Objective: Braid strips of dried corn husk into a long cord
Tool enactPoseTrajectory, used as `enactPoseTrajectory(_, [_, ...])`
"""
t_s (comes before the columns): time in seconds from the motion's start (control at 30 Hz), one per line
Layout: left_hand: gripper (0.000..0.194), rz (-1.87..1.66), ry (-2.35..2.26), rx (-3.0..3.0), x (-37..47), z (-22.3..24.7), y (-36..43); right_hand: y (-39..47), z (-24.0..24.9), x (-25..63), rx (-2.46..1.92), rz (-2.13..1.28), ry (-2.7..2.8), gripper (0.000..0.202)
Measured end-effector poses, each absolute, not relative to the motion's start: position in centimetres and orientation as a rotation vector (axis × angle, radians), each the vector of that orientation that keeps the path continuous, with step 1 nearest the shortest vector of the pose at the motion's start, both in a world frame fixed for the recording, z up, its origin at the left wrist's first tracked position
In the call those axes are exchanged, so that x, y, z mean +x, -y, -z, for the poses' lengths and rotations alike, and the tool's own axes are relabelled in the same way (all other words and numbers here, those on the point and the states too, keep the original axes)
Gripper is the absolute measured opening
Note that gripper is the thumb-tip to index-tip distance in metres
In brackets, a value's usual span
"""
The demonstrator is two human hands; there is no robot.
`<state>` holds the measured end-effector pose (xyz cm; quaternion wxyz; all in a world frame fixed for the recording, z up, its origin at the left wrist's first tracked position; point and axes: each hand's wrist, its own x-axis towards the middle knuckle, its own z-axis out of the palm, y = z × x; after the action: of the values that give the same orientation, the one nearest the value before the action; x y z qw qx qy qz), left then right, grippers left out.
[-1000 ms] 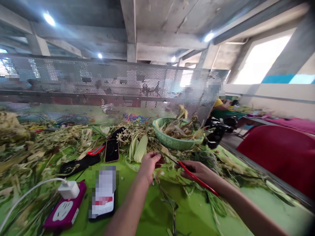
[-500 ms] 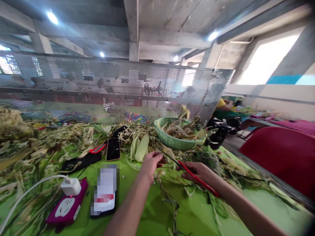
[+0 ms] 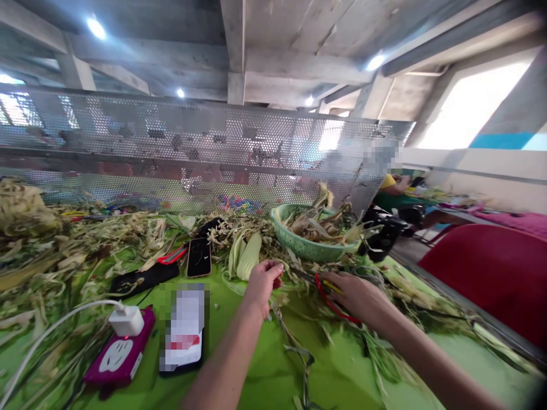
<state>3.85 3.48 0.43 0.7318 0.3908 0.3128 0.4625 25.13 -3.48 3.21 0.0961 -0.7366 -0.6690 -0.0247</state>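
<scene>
The right hand (image 3: 356, 294), gripping the red scissors (image 3: 325, 291), has slid toward ten o'clock, nearer the basket (image 3: 299, 244). The left hand (image 3: 261, 282) still pinches a husk (image 3: 280, 278), unmoved.

The phone (image 3: 184, 330) screen is blurred out. The right hand (image 3: 356, 296) hides most of the red scissors (image 3: 329, 296). The white cable (image 3: 47, 336) runs off the left edge
</scene>
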Motion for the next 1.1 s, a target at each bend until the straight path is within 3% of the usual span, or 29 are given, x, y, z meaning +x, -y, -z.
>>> enactPoseTrajectory(0.07, [0.021,-1.036,-0.685,0.864,3.9,-0.5,-3.6,3.1,-4.0,23.9,-2.056,0.025,1.965,0.029])
enactPoseTrajectory(0.23, [0.020,-1.087,-0.674,0.864,4.1,-1.1,-3.3,0.8,-4.7,19.4,-1.546,-0.496,1.736,0.037])
enactPoseTrajectory(0.33, [0.018,-1.128,-0.666,0.863,4.1,-1.4,-3.3,-0.7,-4.1,17.5,-1.445,-0.613,1.646,0.038])
enactPoseTrajectory(0.77, [0.011,-1.184,-0.735,0.870,4.1,-0.9,-4.0,-1.6,-3.0,16.4,-1.485,-0.252,1.650,0.023])
enactPoseTrajectory(0.87, [0.015,-1.127,-0.798,1.156,3.1,-1.1,-4.4,-1.8,-2.6,17.5,-1.467,-0.204,1.614,0.023])
enactPoseTrajectory(1.1, [0.010,-0.590,-1.078,2.144,-0.6,-2.8,-4.4,-2.5,-2.3,20.9,-1.367,-0.420,1.467,0.022])
